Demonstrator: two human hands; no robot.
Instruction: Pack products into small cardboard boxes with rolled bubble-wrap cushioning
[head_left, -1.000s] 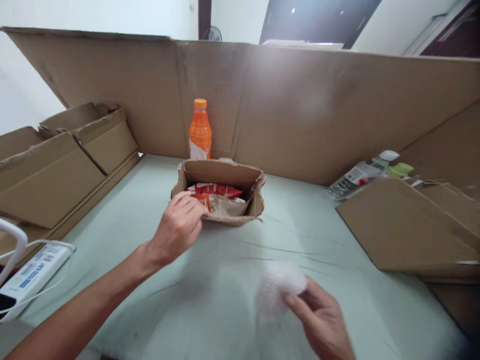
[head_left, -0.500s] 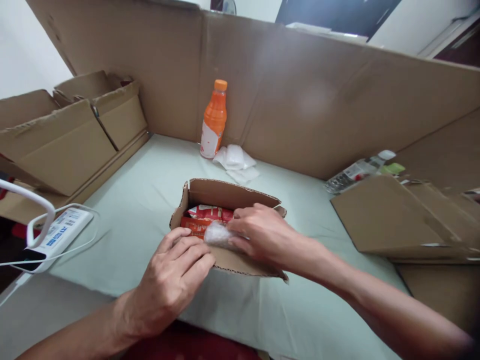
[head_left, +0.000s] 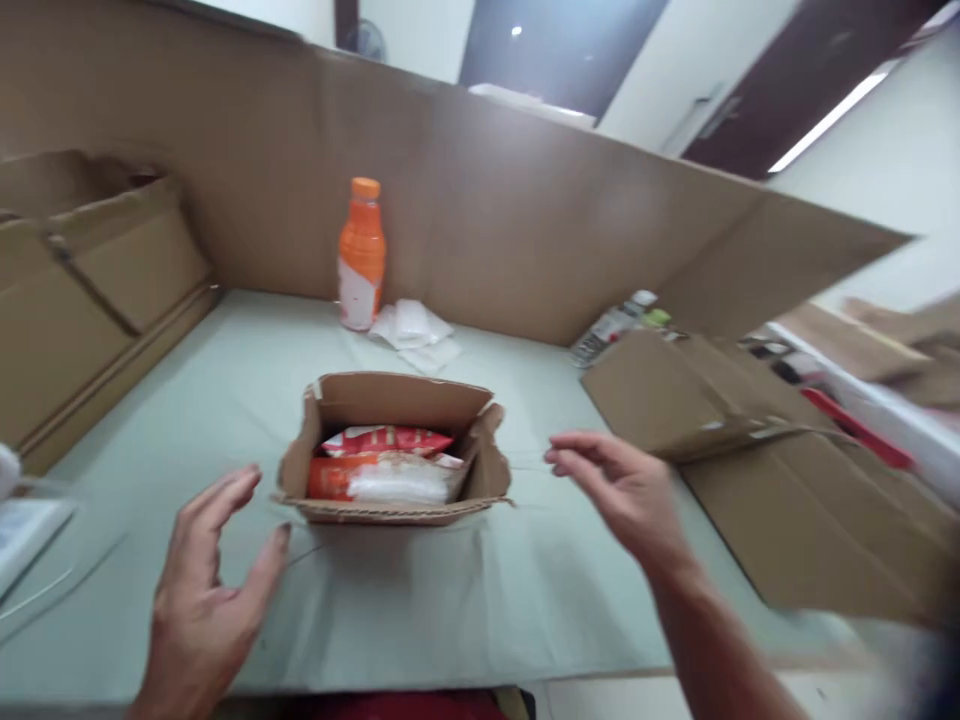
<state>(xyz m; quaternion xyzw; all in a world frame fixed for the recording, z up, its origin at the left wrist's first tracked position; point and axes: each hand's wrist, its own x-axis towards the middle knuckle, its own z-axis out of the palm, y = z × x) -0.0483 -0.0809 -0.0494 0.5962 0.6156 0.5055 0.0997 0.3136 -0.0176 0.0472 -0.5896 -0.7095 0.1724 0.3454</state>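
Note:
A small open cardboard box [head_left: 390,401] stands in the middle of the pale green table [head_left: 450,600]. Inside it lie a red snack packet [head_left: 386,440] and, in front of that, a white plastic-wrapped bundle [head_left: 394,482]. My left hand [head_left: 208,590] hovers open to the left of the box, fingers spread, touching nothing. My right hand [head_left: 619,485] hovers open to the right of the box, fingers apart and empty.
An orange drink bottle [head_left: 361,255] stands at the back beside crumpled white wrapping [head_left: 411,330]. Tall cardboard walls [head_left: 487,210] ring the table. Cardboard boxes [head_left: 82,290] sit at the left, flattened cardboard [head_left: 787,480] and a lying bottle [head_left: 611,325] at the right.
My right hand carried the white bundle into the box and let it go. Both hands have since pulled back from the box and opened. The view swung right.

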